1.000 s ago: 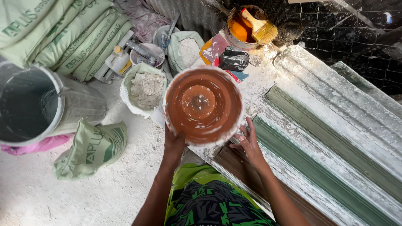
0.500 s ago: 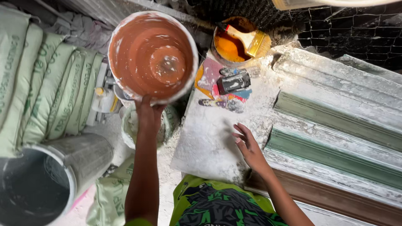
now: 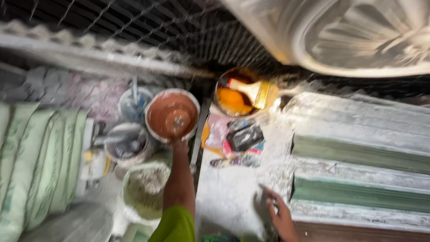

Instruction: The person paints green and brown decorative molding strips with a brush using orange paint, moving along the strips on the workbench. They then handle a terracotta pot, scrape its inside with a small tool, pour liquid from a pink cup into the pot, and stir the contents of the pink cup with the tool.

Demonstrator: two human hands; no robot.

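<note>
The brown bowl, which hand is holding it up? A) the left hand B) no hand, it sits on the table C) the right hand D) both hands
A: the left hand, at the end of the outstretched arm, grips the rim of the brown bowl from below, while the right hand rests apart from it on the white dusty table.

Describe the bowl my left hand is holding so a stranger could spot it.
Find the green sacks at the left, then the pale buckets beside them. The bowl sits above those, at the left hand: round, white-rimmed, and the only one reddish-brown inside.
</note>
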